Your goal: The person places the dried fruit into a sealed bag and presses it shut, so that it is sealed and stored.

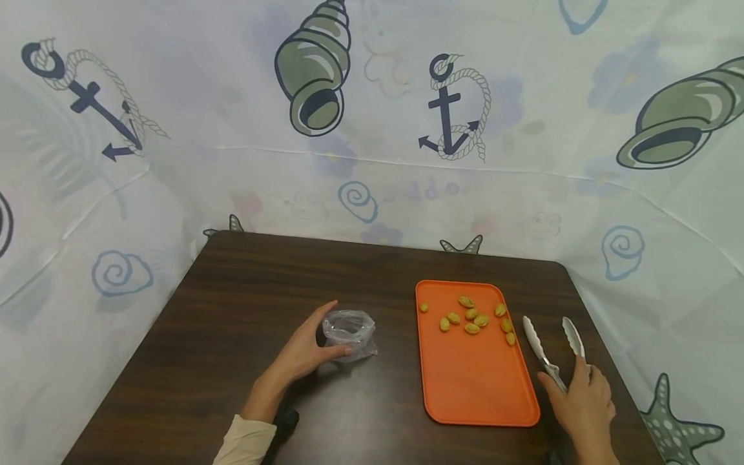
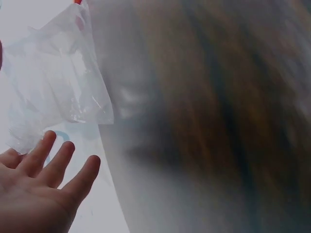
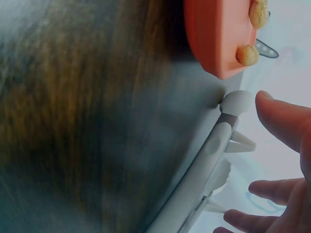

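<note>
A clear plastic bag (image 1: 349, 332) stands upright on the table, its mouth facing up. My left hand (image 1: 305, 345) is spread around its left side, thumb across the near side and index finger beyond the far rim. In the left wrist view, several fingers (image 2: 60, 162) extend straight just below the bag (image 2: 58, 73). On the right, metal tongs (image 1: 543, 355) lie with their arms spread apart. My right hand (image 1: 584, 403) is over their handle end. The right wrist view shows the thumb (image 3: 284, 116) and fingers apart, beside the tongs (image 3: 204, 170).
An orange tray (image 1: 476, 387) lies between the bag and the tongs, holding several small yellow-tan, oval, nut-like pieces (image 1: 471, 314) toward its far end. The dark wood-grain table (image 1: 273, 278) ends at a patterned cloth (image 1: 395, 187) behind and at the sides.
</note>
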